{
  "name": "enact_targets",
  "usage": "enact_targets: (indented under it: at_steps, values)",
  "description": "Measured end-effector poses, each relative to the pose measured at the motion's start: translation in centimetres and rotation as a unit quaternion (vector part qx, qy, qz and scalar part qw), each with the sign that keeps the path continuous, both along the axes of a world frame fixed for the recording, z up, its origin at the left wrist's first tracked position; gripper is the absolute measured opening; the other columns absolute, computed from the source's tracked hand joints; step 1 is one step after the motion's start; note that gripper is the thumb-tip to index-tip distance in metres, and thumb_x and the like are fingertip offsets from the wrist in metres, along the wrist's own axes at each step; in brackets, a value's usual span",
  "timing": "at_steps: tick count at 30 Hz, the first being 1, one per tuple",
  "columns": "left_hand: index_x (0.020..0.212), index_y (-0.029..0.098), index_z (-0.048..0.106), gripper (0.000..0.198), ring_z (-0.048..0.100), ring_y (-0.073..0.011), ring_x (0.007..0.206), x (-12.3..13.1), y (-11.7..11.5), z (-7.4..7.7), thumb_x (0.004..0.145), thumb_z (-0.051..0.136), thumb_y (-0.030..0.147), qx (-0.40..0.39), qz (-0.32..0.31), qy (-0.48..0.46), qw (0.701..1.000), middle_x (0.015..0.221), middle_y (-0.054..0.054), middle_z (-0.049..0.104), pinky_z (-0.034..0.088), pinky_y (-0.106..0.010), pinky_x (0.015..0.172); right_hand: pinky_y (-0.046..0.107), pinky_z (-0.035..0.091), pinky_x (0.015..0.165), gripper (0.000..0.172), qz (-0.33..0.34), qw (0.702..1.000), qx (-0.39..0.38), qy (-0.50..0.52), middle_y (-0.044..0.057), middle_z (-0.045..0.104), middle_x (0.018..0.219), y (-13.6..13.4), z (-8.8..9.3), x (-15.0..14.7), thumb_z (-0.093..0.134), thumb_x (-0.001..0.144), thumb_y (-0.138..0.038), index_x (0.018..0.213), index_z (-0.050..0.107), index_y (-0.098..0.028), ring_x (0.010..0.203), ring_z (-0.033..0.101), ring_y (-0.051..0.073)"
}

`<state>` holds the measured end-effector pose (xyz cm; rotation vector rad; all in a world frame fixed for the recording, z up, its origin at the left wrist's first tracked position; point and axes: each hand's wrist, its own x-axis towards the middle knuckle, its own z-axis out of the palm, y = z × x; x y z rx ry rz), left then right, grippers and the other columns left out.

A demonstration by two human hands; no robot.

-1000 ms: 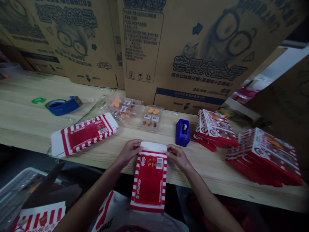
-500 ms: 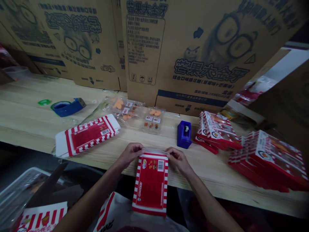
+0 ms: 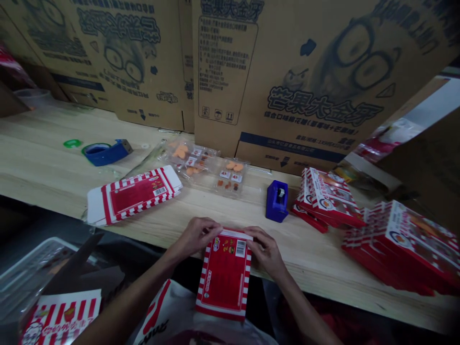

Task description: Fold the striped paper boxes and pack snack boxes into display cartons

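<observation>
A red cardboard box (image 3: 226, 278) with red-and-white striped edges lies before me at the table's front edge, its printed back with the barcode facing up. My left hand (image 3: 201, 235) pinches its far left corner between thumb and fingers. At the far right corner, my right hand (image 3: 265, 249) grips in the same way. Between the hands the narrow end flap shows a white strip and a red edge. Whether anything is inside the box cannot be seen.
Flat striped boxes (image 3: 134, 194) lie at left, near a blue tape dispenser (image 3: 108, 152). Clear candy trays (image 3: 230, 177) sit at the back. A purple tape dispenser (image 3: 277, 201) and stacked filled boxes (image 3: 406, 244) stand right. Large cartons (image 3: 305, 86) wall off the back.
Both hands have shifted their grip along the box's far end, and the end flap has folded, now showing a red edge. The view has shifted slightly.
</observation>
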<state>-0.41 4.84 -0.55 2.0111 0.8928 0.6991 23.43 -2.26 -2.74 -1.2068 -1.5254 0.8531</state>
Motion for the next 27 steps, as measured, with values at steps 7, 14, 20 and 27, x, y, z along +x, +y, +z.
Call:
enact_targets:
  at_steps: [7, 14, 20, 27]
  values:
    - [0.082, 0.017, 0.072, 0.016, 0.061, -0.0147, 0.063, 0.0, 0.1, 0.2, 0.082, 0.058, 0.022, 0.035, 0.024, 0.038, 0.998, 0.076, -0.005, 0.071, 0.042, -0.022, 0.060, 0.035, 0.052, 0.076, 0.015, -0.024, 0.995, -0.100, 0.009, 0.007, 0.072, 0.090, 0.4, 1.6, -0.5, 0.069, 0.077, -0.033, 0.087, 0.072, -0.022, 0.084, 0.066, 0.023]
    - [0.070, 0.015, 0.065, 0.014, 0.047, -0.0097, 0.051, 0.5, 0.4, 1.4, 0.078, 0.055, 0.019, 0.008, 0.064, 0.028, 0.998, 0.054, 0.002, 0.056, 0.032, -0.019, 0.051, 0.027, 0.045, 0.053, 0.013, -0.051, 0.983, -0.166, 0.061, 0.002, 0.067, 0.065, 1.3, 2.5, -0.8, 0.071, 0.071, -0.031, 0.071, 0.065, -0.020, 0.058, 0.060, 0.017]
    - [0.066, 0.015, 0.066, 0.018, 0.054, -0.0117, 0.056, 0.3, 0.2, 0.5, 0.079, 0.054, 0.017, -0.007, 0.029, 0.002, 1.000, 0.061, -0.002, 0.064, 0.035, -0.020, 0.053, 0.026, 0.042, 0.055, 0.017, -0.035, 0.987, -0.150, 0.049, 0.000, 0.063, 0.062, 0.7, 2.1, -0.7, 0.068, 0.074, -0.031, 0.065, 0.061, -0.019, 0.058, 0.055, 0.015]
    - [0.068, 0.015, 0.067, 0.017, 0.054, -0.0116, 0.054, 0.1, -0.3, 0.4, 0.080, 0.059, 0.024, 0.000, 0.018, 0.008, 1.000, 0.060, -0.002, 0.064, 0.037, -0.020, 0.053, 0.024, 0.041, 0.054, 0.018, -0.006, 0.989, -0.147, 0.001, 0.000, 0.061, 0.063, 0.7, 2.5, -0.3, 0.066, 0.076, -0.031, 0.064, 0.058, -0.019, 0.059, 0.054, 0.014]
